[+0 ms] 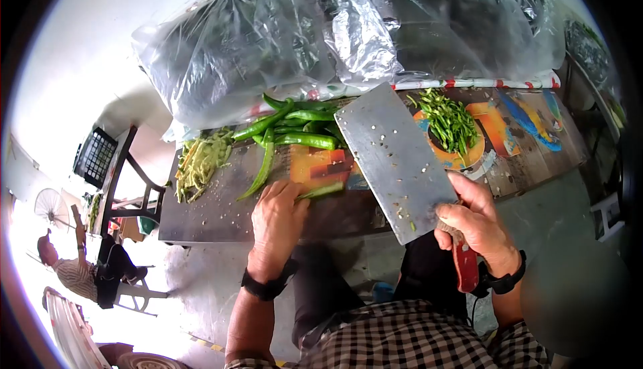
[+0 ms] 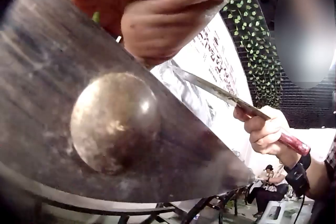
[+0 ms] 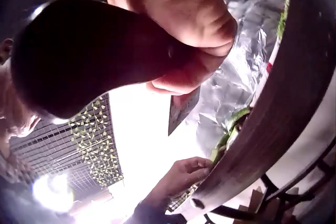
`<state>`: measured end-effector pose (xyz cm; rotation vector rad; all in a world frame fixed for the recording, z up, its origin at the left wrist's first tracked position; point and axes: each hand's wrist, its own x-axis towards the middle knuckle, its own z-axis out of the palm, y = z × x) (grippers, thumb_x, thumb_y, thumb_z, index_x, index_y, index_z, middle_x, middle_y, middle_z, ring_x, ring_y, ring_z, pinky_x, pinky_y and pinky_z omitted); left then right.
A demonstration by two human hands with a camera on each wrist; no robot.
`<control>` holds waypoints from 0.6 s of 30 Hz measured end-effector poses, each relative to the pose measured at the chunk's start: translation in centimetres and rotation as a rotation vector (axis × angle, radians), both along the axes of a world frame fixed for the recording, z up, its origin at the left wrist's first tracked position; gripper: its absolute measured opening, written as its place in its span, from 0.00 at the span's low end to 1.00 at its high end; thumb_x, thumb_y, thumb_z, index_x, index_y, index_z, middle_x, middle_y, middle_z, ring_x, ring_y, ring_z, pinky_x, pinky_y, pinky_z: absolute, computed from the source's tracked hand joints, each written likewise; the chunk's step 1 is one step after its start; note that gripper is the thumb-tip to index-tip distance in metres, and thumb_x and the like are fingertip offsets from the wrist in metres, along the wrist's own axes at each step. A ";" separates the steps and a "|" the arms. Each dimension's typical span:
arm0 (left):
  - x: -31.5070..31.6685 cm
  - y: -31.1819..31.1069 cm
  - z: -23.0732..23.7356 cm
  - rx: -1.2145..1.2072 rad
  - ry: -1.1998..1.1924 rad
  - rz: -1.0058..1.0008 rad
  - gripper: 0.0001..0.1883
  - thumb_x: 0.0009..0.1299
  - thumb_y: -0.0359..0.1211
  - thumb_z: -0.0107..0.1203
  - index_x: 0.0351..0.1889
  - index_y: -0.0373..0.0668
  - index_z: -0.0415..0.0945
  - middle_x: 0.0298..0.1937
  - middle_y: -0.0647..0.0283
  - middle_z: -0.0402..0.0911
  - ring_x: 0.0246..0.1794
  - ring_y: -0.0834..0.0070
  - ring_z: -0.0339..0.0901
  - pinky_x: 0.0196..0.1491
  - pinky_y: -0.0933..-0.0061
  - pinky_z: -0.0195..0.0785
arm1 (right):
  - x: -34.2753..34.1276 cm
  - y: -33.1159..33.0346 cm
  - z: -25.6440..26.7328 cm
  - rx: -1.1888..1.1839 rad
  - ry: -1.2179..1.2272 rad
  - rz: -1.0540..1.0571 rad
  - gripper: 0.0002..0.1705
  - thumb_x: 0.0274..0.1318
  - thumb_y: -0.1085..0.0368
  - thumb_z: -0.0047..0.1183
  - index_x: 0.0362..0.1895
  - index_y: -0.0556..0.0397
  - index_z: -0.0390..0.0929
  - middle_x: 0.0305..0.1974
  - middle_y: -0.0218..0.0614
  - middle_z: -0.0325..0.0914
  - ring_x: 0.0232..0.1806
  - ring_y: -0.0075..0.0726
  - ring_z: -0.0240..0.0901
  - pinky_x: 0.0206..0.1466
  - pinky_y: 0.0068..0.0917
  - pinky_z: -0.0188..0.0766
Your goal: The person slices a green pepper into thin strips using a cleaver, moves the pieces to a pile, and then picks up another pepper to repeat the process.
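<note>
My right hand (image 1: 479,225) grips the red handle of a cleaver (image 1: 395,158), raised above the table. Its broad blade is tilted, with small bits of pepper stuck to it. In the right wrist view the dark handle end fills much of the left side. On the tabletop, my left hand (image 1: 278,218) holds one end of a green pepper piece (image 1: 325,190), fingers bent over it; the pepper points right, toward the blade. Several whole long green peppers (image 1: 295,128) lie in a heap just beyond, one long pepper (image 1: 264,168) reaching toward the left fingers.
A pale shredded heap (image 1: 201,165) lies at the table's left end. Sliced green pepper (image 1: 449,124) is piled to the right, over a printed orange circle. Clear plastic sheeting (image 1: 268,47) covers a bulky thing along the back edge. A seated person (image 1: 80,275) is far left.
</note>
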<state>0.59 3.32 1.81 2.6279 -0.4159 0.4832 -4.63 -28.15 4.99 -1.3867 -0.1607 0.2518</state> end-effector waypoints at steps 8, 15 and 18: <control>0.5 -2.8 0.3 0.018 -0.182 -0.114 0.07 0.60 0.26 0.61 0.36 0.44 0.80 0.41 0.62 0.81 0.44 0.60 0.77 0.49 0.61 0.69 | 0.2 -4.5 3.1 -0.551 -0.534 -0.218 0.22 0.63 0.73 0.52 0.61 0.65 0.70 0.27 0.34 0.77 0.22 0.21 0.71 0.28 0.21 0.70; 0.1 -2.7 -0.3 -0.091 -0.205 -0.006 0.09 0.61 0.24 0.60 0.39 0.39 0.81 0.45 0.58 0.82 0.44 0.57 0.77 0.48 0.60 0.71 | 1.2 -4.3 3.7 -0.716 -0.461 -0.120 0.20 0.62 0.74 0.51 0.58 0.64 0.73 0.24 0.34 0.75 0.21 0.19 0.68 0.26 0.21 0.67; -0.1 -2.4 -0.6 -0.112 -0.184 -0.081 0.09 0.60 0.24 0.61 0.39 0.39 0.81 0.45 0.58 0.82 0.44 0.56 0.77 0.48 0.61 0.72 | 1.6 -3.6 3.9 -0.519 -0.210 -0.037 0.20 0.65 0.70 0.49 0.59 0.66 0.71 0.23 0.30 0.75 0.21 0.18 0.71 0.24 0.19 0.68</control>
